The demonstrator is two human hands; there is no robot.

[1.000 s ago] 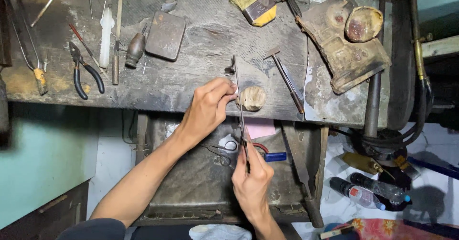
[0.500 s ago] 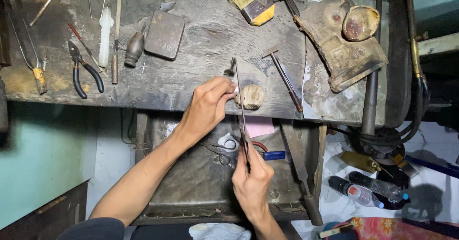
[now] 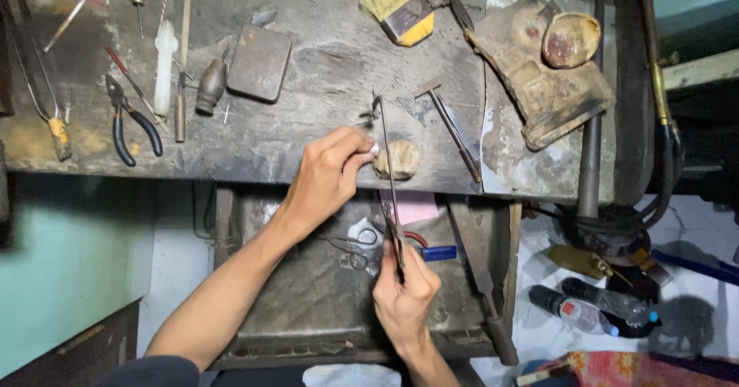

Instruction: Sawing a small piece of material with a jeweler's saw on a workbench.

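The scarred dark surface (image 3: 308,133) carries pliers (image 3: 127,121) and a brush (image 3: 396,6), with an open drawer (image 3: 308,310) below its edge. My left hand (image 3: 327,175) pinches a small piece against the wooden peg (image 3: 399,158). My right hand (image 3: 404,294) is clamped on the thin saw frame (image 3: 387,156), which stands just beside the peg.

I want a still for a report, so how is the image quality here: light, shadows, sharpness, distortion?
Head view: soft, even light on the bench, with no harsh glare; the drawer below sits in dimmer shade. The left hand and right hand on the saw look reasonably sharp, without obvious motion smear. The wide lens bends the bench edges slightly, and the far corners are darker.
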